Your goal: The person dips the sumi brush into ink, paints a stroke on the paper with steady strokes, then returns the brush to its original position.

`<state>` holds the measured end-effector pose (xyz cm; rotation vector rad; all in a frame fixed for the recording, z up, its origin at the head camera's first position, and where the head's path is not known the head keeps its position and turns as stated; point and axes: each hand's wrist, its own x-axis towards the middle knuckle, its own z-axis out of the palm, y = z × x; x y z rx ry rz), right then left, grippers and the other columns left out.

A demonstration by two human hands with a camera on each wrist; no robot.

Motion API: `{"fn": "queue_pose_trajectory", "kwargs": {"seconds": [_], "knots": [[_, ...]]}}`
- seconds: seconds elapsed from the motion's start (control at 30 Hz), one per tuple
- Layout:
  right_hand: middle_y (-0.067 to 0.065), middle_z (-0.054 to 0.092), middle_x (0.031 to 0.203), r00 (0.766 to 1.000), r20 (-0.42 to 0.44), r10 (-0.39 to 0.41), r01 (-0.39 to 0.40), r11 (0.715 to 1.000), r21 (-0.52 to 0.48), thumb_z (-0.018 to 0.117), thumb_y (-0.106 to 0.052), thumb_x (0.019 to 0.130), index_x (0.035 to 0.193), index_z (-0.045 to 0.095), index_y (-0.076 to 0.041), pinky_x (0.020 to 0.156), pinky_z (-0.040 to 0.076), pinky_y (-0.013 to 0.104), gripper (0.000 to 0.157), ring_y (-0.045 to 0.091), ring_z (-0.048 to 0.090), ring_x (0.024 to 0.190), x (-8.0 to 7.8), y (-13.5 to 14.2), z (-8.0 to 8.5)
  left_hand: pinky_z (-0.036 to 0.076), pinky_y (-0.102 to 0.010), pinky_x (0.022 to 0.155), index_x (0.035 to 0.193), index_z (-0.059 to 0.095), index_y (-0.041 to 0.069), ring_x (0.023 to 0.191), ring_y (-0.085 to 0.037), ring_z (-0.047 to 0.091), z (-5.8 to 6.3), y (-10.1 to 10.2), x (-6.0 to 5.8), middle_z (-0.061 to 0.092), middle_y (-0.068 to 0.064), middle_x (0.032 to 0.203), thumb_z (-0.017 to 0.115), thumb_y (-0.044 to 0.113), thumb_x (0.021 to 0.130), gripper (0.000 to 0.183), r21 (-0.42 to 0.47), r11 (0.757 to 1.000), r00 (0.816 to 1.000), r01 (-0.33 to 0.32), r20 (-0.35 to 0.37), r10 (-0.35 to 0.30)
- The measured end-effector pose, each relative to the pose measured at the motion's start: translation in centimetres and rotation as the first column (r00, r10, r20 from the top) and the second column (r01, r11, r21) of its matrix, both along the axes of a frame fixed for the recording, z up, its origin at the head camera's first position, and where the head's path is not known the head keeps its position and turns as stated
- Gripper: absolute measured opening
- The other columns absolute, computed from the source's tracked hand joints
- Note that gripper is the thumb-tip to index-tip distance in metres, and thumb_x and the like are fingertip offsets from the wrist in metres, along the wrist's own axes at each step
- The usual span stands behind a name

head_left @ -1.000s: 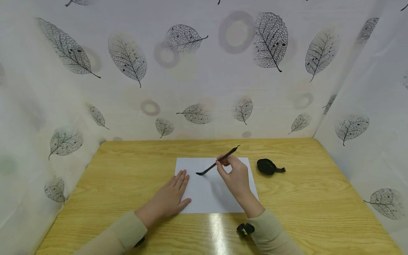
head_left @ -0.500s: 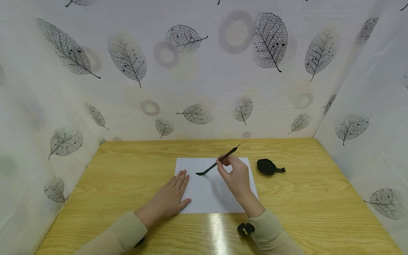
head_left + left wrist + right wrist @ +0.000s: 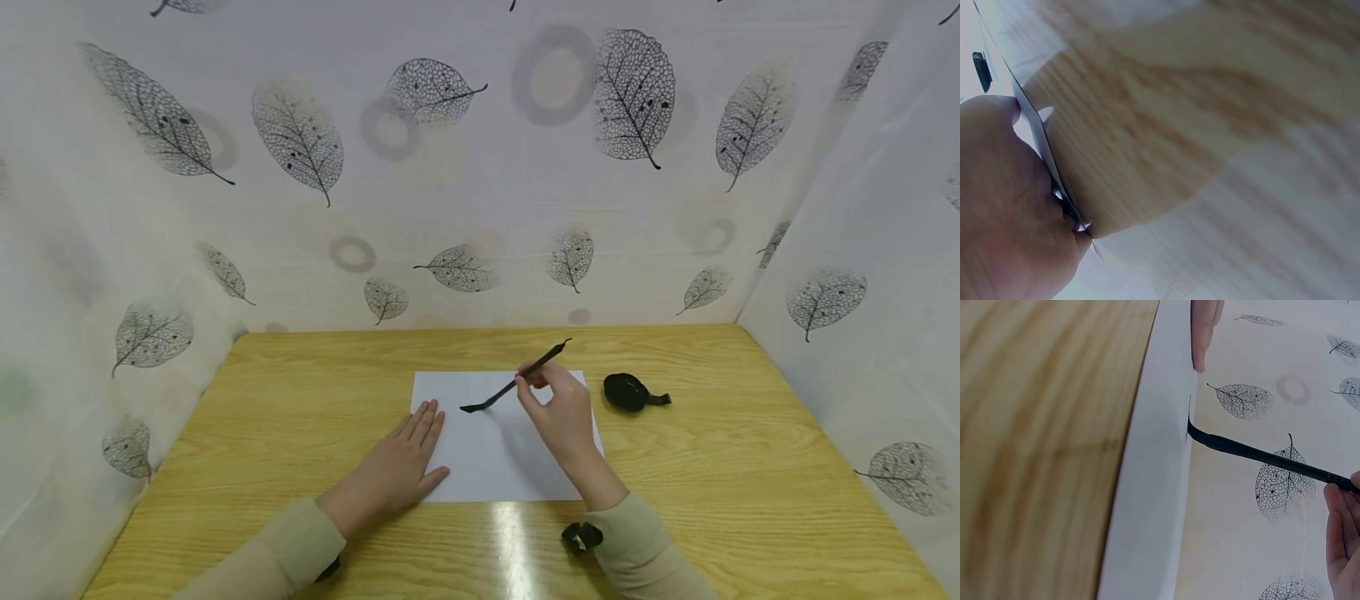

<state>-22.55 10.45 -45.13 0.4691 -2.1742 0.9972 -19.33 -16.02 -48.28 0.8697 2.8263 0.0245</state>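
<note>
My right hand (image 3: 564, 412) pinches the dark handle of a writing brush (image 3: 528, 372), which slants up to the right. Its black bristles meet a white sheet of paper (image 3: 495, 467), and a short dark streak (image 3: 469, 408) lies at their left. Up close in the right wrist view, the brush (image 3: 1235, 447) has its tip bent against the paper (image 3: 1147, 462). My left hand (image 3: 397, 467) rests flat across the sheet's left edge, fingers straight and thumb spread. The left wrist view shows this hand (image 3: 1010, 200) beside the paper's edge.
A small round black dish (image 3: 627, 392) with a stubby handle stands right of the paper on the wood-grain table (image 3: 300, 392). Behind and along both sides hangs a pale curtain (image 3: 480, 192) printed with leaves. Black devices, one of them a wrist camera (image 3: 582, 537), sit at the cuffs.
My right hand and the brush handle have shifted slightly to the right, and the dark shape at the bristles reaches a bit farther right. My left hand has stayed in place.
</note>
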Motion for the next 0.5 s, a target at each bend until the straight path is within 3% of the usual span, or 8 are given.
{"fn": "queue_pose_trajectory", "kwargs": {"seconds": [0.5], "knots": [[0.014, 0.078, 0.085, 0.999, -0.028, -0.018, 0.017, 0.999, -0.029, 0.076, 0.001, 0.088, 0.095, 0.076, 0.001, 0.067, 0.065, 0.041, 0.007, 0.026, 0.075, 0.075, -0.2, 1.6, 0.0, 0.027, -0.050, 0.134, 0.165, 0.026, -0.006, 0.165, -0.040, 0.019, -0.1, -0.1, 0.0, 0.017, -0.025, 0.176, 0.045, 0.049, 0.111, 0.079, 0.008, 1.000, 1.000, 0.006, -0.001, -0.006]]}}
